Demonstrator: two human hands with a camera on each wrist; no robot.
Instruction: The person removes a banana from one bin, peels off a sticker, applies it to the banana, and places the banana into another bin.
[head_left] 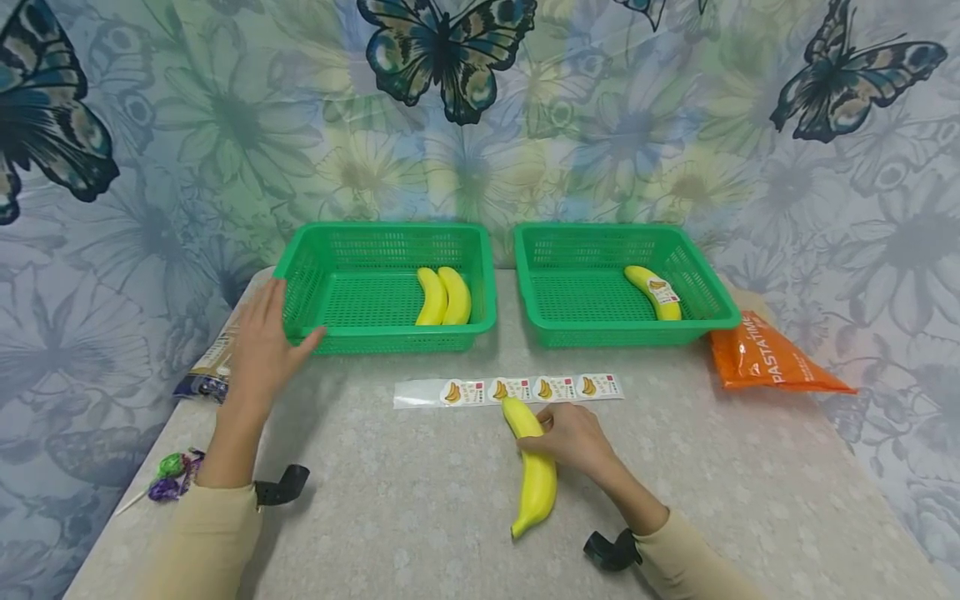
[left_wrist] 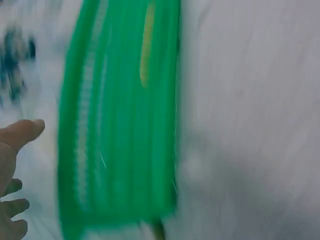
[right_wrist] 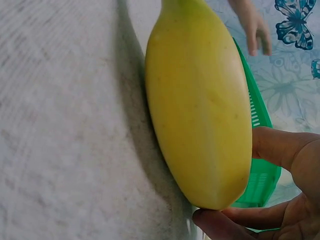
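A yellow banana (head_left: pixel 537 479) lies lengthwise on the table, and my right hand (head_left: pixel 573 435) grips it near its upper end between thumb and fingers. The right wrist view shows the thumb against the side of the banana (right_wrist: pixel 200 105) and fingertips at its end. Just beyond its tip is a clear strip (head_left: pixel 416 394) with several banana-picture stickers. My left hand (head_left: pixel 264 346) has its fingers extended and thumb spread beside the front left corner of the left green basket (head_left: pixel 390 340). Two bananas (head_left: pixel 442 298) without stickers lie in that basket.
The right green basket (head_left: pixel 622 335) holds one banana (head_left: pixel 652 292) bearing a sticker. An orange packet (head_left: pixel 772 358) lies against its right side. On the left are a dark-ended packet (head_left: pixel 208 367) and wrapped lollipops (head_left: pixel 171 477). A butterfly-patterned backdrop (head_left: pixel 450 158) rises behind the baskets.
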